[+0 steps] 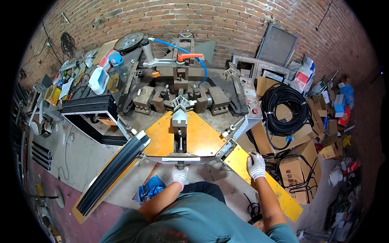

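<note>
the right hand (pixel 256 166) is resting on the yellow support arm (pixel 240 161), which is extending from the machine's (pixel 181 84) right side; its fingers are lying over the edge, their grip unclear. the left hand (pixel 180 175) is sitting at the dark handle (pixel 180 164), finger closure hidden. leaning hard could be straining the arm's joint (pixel 224 149); a slipping handle, pinching fingers.

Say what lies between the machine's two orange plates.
In the head view, a grey block and shiny rod lie between the left plate and right plate.
</note>
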### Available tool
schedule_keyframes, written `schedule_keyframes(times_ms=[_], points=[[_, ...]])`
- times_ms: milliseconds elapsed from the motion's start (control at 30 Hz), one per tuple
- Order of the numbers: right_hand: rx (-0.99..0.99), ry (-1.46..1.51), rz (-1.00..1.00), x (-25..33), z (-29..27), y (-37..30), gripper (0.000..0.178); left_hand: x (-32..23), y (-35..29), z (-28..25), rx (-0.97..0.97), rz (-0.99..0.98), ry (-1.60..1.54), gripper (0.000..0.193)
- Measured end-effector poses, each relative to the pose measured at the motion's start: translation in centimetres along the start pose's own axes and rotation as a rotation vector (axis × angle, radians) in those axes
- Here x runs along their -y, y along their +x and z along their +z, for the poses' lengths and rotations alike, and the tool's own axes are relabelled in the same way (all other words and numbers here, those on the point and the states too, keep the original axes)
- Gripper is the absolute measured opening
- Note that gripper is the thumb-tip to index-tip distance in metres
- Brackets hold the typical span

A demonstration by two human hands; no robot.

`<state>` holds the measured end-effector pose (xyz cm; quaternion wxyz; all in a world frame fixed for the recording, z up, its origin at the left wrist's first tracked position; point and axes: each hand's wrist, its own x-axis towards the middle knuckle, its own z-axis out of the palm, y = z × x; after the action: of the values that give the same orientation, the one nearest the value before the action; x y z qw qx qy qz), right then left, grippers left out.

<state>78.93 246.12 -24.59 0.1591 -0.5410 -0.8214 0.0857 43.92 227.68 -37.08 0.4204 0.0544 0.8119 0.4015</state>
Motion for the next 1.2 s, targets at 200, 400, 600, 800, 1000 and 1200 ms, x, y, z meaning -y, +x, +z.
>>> schedule_keyframes(times_ms=[200, 400, 600, 800, 1000, 1200], points=[[0.020, -0.019, 0.006, 0.3, 0.0, 0.1, 0.027, 3.6, 4.2, -1.0, 0.424, -0.222, -0.319, 0.040], [0.023, -0.021, -0.023, 0.6, 0.2, 0.4, 0.027, 3.1, 3.5, -1.3, 0.415, -0.262, -0.473, 0.045], [-0.023, -0.026, -0.020, 0.1, 0.4, 0.1, 0.026, 1.6, 1.4, 0.3, -0.012, 0.050, 0.153, 0.069], [0.027, -0.016, 0.000, 1.0, 0.2, 0.5, 0.027, 4.4, 4.9, -2.7, 0.647, -0.419, -0.679, 0.034], [0.024, -0.034, -0.050, 0.7, 0.3, 0.5, 0.028, 3.9, 2.5, 0.9, -0.149, 0.220, 0.190, 0.058], [0.021, -0.039, -0.032, 0.5, 0.3, 0.1, 0.026, 4.3, 4.8, -3.4, 0.798, -0.400, -0.707, 0.028]])
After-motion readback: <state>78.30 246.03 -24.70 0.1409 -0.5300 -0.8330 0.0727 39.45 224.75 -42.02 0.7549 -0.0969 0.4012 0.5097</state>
